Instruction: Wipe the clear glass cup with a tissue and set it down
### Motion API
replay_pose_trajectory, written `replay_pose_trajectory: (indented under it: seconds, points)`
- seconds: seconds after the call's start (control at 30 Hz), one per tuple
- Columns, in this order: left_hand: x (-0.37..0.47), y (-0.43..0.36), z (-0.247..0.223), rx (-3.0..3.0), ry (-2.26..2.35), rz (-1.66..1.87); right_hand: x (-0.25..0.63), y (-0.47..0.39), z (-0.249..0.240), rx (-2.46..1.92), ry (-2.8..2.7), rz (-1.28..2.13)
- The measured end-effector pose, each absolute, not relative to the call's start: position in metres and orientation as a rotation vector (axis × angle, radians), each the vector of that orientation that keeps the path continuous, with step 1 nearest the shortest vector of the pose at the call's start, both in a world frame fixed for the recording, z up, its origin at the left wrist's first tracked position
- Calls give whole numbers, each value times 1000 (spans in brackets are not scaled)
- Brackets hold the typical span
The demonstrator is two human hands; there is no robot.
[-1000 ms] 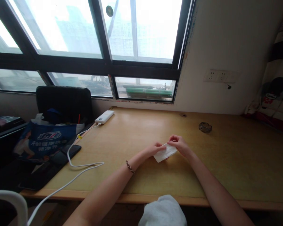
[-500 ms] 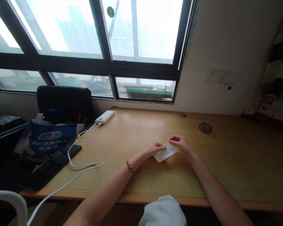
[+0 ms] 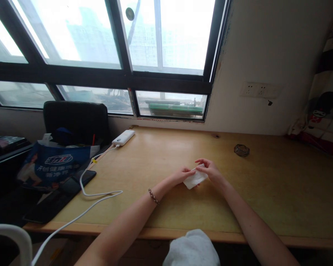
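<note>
A small, flat white tissue (image 3: pixel 193 181), seemingly folded, is held a little above the wooden desk. My left hand (image 3: pixel 183 175) grips its left side, thumb on top and fingers underneath, mostly hidden. At its upper right corner, my right hand (image 3: pixel 211 172) pinches the tissue between the thumb and fingers, with the index finger reaching over the far edge. The two thumbs are close together on the tissue. A braided bracelet (image 3: pixel 153 197) circles my left wrist.
A white power bank (image 3: pixel 123 137) lies at the desk's far left, its white cable (image 3: pixel 100 194) trailing to the front edge. A dark round wire-like object (image 3: pixel 241 150) rests at the right. Left of the desk (image 3: pixel 280 199) are a blue bag (image 3: pixel 58 162) and a black chair (image 3: pixel 76 114).
My right hand has shifted slightly left over the tissue, its thumb nearer the left thumb. The tissue has tilted and moved slightly; my left hand has barely moved.
</note>
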State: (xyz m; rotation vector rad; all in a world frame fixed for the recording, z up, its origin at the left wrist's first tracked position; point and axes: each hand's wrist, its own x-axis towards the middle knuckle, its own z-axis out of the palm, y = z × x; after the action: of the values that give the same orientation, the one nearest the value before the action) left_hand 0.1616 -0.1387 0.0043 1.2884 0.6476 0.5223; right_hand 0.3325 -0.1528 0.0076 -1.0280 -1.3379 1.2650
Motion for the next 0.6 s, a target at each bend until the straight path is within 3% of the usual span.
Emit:
replay_pose_trajectory:
  seconds: [0.43,0.6]
  points:
    - [161,-137,1,1163,635,572,352,-138,5,-1055,-976,951]
    - [158,-132,4,1097,680,791,350,-143,16,-985,-1034,1064]
